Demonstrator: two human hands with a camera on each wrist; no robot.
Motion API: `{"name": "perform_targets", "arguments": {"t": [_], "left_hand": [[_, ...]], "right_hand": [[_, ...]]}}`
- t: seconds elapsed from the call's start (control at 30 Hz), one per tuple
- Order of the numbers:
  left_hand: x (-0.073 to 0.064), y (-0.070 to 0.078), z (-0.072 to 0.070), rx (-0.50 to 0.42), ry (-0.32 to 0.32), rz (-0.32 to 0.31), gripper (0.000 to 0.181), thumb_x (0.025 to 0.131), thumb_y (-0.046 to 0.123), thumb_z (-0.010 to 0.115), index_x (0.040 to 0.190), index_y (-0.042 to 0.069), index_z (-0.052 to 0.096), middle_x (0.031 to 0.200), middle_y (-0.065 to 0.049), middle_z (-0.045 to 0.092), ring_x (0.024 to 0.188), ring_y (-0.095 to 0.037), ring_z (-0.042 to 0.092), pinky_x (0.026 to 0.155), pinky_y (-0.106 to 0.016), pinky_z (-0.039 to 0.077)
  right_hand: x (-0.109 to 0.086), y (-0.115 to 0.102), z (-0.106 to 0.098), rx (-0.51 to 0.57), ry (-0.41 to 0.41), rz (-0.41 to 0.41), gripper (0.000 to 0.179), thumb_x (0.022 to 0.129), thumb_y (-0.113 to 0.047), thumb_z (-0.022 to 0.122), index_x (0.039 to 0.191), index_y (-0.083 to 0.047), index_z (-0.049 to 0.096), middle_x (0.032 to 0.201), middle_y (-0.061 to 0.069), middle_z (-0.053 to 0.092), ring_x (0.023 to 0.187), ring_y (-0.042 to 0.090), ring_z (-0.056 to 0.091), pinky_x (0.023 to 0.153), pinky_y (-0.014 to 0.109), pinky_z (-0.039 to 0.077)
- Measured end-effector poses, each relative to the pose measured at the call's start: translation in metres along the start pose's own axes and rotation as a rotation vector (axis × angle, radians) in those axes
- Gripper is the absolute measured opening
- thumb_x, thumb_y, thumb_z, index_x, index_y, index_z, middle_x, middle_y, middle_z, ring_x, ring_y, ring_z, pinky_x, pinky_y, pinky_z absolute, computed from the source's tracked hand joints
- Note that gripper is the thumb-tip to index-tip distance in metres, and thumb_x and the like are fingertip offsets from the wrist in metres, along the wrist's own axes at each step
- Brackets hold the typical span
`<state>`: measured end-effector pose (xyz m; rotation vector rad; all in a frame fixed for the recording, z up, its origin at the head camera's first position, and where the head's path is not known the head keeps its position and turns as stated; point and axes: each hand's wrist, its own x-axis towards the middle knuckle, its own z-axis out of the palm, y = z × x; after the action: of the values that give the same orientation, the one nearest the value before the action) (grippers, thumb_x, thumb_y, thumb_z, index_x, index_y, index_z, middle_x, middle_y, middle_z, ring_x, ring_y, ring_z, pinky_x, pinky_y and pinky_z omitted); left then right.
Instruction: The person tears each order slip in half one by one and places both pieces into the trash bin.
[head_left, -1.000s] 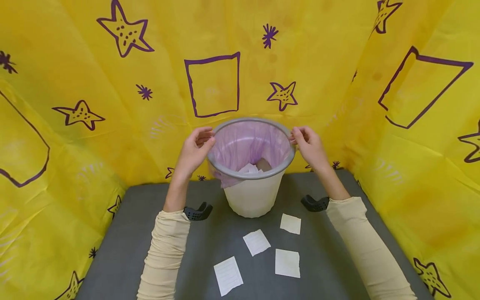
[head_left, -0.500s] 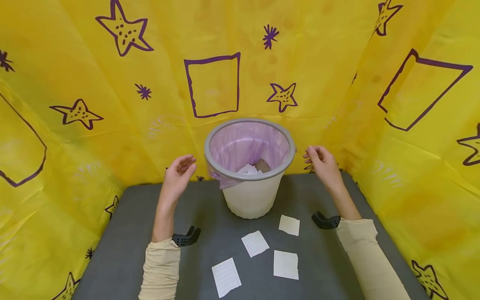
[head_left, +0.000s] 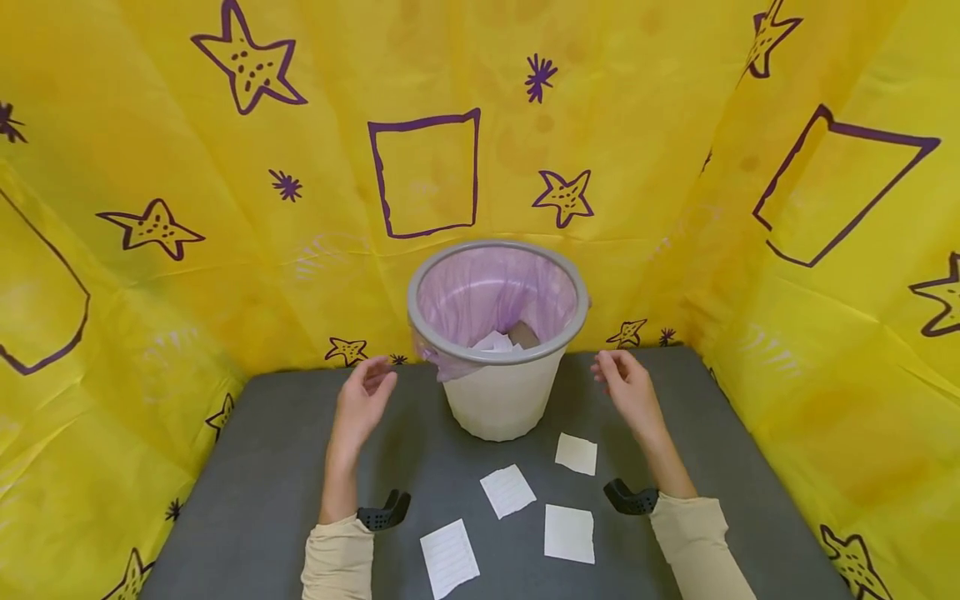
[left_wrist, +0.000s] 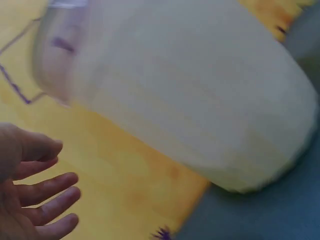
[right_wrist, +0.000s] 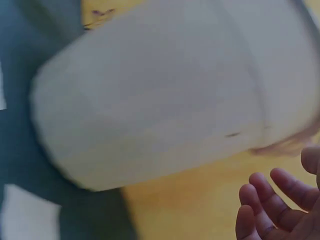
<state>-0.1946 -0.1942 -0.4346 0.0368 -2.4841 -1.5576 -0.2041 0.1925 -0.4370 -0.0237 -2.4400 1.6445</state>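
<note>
A white wastebasket (head_left: 501,402) with a grey rim (head_left: 414,307) stands at the back of the dark table. Its purple bin liner (head_left: 465,287) hangs over the rim at the left, and crumpled paper (head_left: 495,342) lies inside. To the left of the basket is my left hand (head_left: 363,398), apart from it and holding nothing; the left wrist view shows its fingers loosely spread. On the other side my right hand (head_left: 627,390) hovers beside the basket, fingers relaxed, nothing in them. Several torn paper pieces (head_left: 507,491) lie in front of the basket.
Yellow cloth walls (head_left: 315,275) with purple drawings enclose the table (head_left: 277,467) at the back and both sides. The back wall stands close behind the basket. A dark wrist mount (head_left: 385,511) sits on each forearm.
Both hands have left the basket's rim and moved down toward me, one on each side. The basket and paper pieces have stayed in place.
</note>
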Motion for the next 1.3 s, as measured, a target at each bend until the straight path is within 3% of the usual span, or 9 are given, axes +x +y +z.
{"name": "perform_targets", "arguments": {"t": [0.17, 0.33, 0.43, 0.53, 0.63, 0.73, 0.9, 1.03, 1.3], "left_hand": [[-0.013, -0.024, 0.021, 0.202, -0.025, -0.026, 0.042, 0.098, 0.023, 0.057, 0.135, 0.005, 0.051, 0.134, -0.018, 0.056, 0.124, -0.035, 0.052, 0.104, -0.052, 0.04], [-0.016, -0.021, 0.03, 0.311, 0.033, 0.053, 0.041, 0.096, 0.023, 0.059, 0.134, 0.005, 0.052, 0.133, -0.019, 0.056, 0.122, -0.039, 0.05, 0.104, -0.054, 0.038], [-0.019, -0.017, 0.031, 0.448, 0.037, 0.081, 0.049, 0.096, 0.026, 0.061, 0.138, 0.005, 0.047, 0.14, -0.021, 0.05, 0.128, -0.043, 0.044, 0.11, -0.057, 0.03], [-0.022, -0.018, 0.03, 0.557, 0.013, 0.055, 0.06, 0.095, 0.034, 0.061, 0.145, 0.008, 0.039, 0.148, -0.022, 0.04, 0.135, -0.044, 0.036, 0.114, -0.063, 0.019], [-0.023, -0.022, 0.027, 0.604, -0.027, 0.003, 0.067, 0.095, 0.04, 0.059, 0.15, 0.011, 0.031, 0.155, -0.023, 0.03, 0.141, -0.045, 0.026, 0.113, -0.07, 0.009], [-0.023, -0.028, 0.023, 0.672, -0.054, 0.0, 0.075, 0.094, 0.043, 0.06, 0.153, 0.013, 0.025, 0.158, -0.025, 0.02, 0.144, -0.047, 0.019, 0.11, -0.075, 0.007], [-0.026, -0.045, 0.018, 0.743, 0.027, 0.038, 0.081, 0.09, 0.046, 0.064, 0.153, 0.012, 0.026, 0.159, -0.027, 0.017, 0.144, -0.05, 0.017, 0.107, -0.077, 0.012], [-0.03, -0.057, 0.018, 0.748, 0.057, 0.034, 0.082, 0.089, 0.048, 0.064, 0.153, 0.013, 0.025, 0.159, -0.027, 0.016, 0.144, -0.052, 0.018, 0.106, -0.078, 0.015], [-0.034, -0.061, 0.021, 0.776, -0.049, -0.022, 0.085, 0.092, 0.056, 0.054, 0.156, 0.016, 0.015, 0.161, -0.025, 0.007, 0.145, -0.054, 0.008, 0.105, -0.079, 0.011]], "right_hand": [[-0.01, 0.022, 0.013, -0.104, -0.013, 0.024, 0.037, 0.101, -0.037, 0.048, 0.113, -0.004, 0.061, 0.103, 0.016, 0.069, 0.079, 0.002, 0.059, 0.072, 0.022, 0.048], [-0.009, 0.022, 0.013, -0.169, 0.008, -0.036, 0.041, 0.101, -0.041, 0.046, 0.115, -0.004, 0.06, 0.107, 0.016, 0.068, 0.094, 0.022, 0.063, 0.082, 0.036, 0.05], [-0.01, 0.024, 0.012, -0.302, 0.016, -0.106, 0.047, 0.1, -0.044, 0.047, 0.122, -0.004, 0.058, 0.119, 0.02, 0.063, 0.11, 0.036, 0.057, 0.093, 0.052, 0.046], [-0.013, 0.031, 0.014, -0.467, 0.042, -0.17, 0.051, 0.097, -0.046, 0.051, 0.127, -0.006, 0.057, 0.13, 0.022, 0.057, 0.118, 0.044, 0.051, 0.096, 0.061, 0.04], [-0.015, 0.039, 0.016, -0.58, 0.087, -0.198, 0.056, 0.093, -0.051, 0.055, 0.129, -0.008, 0.057, 0.137, 0.02, 0.053, 0.122, 0.046, 0.047, 0.096, 0.064, 0.038], [-0.015, 0.046, 0.014, -0.68, 0.132, -0.22, 0.061, 0.089, -0.054, 0.058, 0.132, -0.011, 0.054, 0.143, 0.019, 0.048, 0.127, 0.045, 0.042, 0.098, 0.066, 0.034], [-0.016, 0.062, 0.008, -0.809, 0.132, -0.222, 0.071, 0.085, -0.059, 0.059, 0.14, -0.015, 0.048, 0.151, 0.02, 0.037, 0.137, 0.046, 0.03, 0.104, 0.074, 0.021], [-0.021, 0.072, 0.003, -0.831, 0.094, -0.186, 0.077, 0.085, -0.062, 0.058, 0.144, -0.015, 0.044, 0.154, 0.022, 0.033, 0.14, 0.049, 0.025, 0.103, 0.079, 0.013], [-0.031, 0.085, -0.002, -0.856, 0.026, -0.1, 0.085, 0.086, -0.068, 0.051, 0.151, -0.018, 0.032, 0.159, 0.022, 0.022, 0.143, 0.053, 0.016, 0.1, 0.084, 0.004]]}}
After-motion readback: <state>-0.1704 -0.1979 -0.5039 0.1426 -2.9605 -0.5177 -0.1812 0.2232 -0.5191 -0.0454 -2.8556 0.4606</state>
